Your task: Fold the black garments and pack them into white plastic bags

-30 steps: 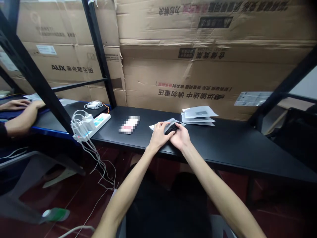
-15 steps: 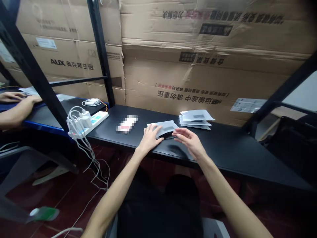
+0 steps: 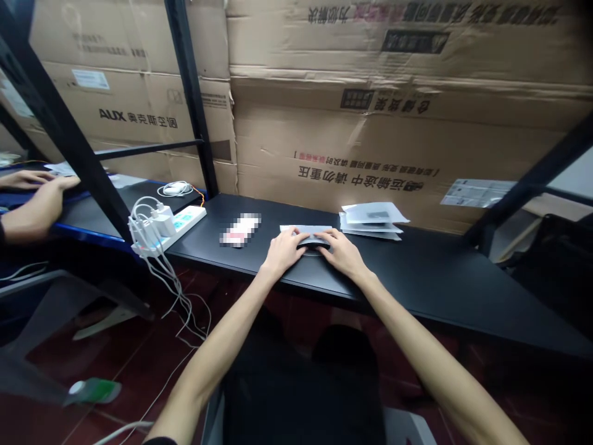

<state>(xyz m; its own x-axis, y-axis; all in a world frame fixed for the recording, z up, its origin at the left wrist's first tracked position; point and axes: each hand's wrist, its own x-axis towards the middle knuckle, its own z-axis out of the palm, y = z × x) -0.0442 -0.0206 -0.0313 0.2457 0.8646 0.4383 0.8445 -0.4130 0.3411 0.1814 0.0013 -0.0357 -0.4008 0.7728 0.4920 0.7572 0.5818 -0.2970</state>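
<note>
A flat grey pouch (image 3: 307,232) with something dark inside it lies on the black table (image 3: 430,272) in front of me. My left hand (image 3: 281,252) has its fingers curled over the pouch's left end and holds it down. My right hand (image 3: 341,254) lies on the pouch's right end with its fingers stretched flat across it. Just to the right, a small stack of similar grey pouches (image 3: 373,220) rests near the cardboard wall.
A blurred small pack (image 3: 239,230) lies left of the pouch. A white power strip (image 3: 172,225) with chargers and hanging cables sits at the table's left corner. Black rack posts (image 3: 194,105) and large cardboard boxes (image 3: 393,123) stand behind. Another person's hands (image 3: 28,191) work at the far left.
My right hand let go of the dark object, lifted, then came down flat on the pouch. The pouch, raised earlier, now lies flat with the object inside.
</note>
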